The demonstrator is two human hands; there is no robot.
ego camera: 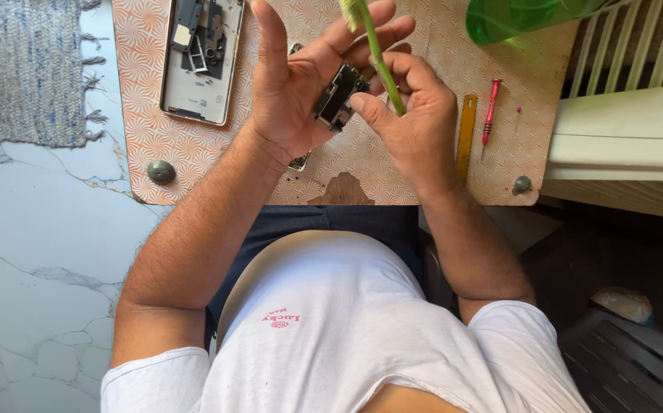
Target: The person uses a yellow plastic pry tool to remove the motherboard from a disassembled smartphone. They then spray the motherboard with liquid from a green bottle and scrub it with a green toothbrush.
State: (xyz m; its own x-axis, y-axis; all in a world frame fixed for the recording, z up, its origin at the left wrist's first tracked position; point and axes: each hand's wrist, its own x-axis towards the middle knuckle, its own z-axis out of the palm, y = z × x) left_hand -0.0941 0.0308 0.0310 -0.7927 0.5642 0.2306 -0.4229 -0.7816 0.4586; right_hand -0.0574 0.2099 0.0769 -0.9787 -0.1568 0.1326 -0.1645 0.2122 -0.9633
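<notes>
Green brush top cut off; right hand grips it.

Bright, even daylight fills the view, strongest on the desk beyond the left hand. Shadows are soft and short under both hands. The area right of the right hand sinks into dim shade. Focus is sharp; the edges bow slightly outward.

Left hand palm-up, fingers spread; right hand pinched, both forearms raised.
</notes>
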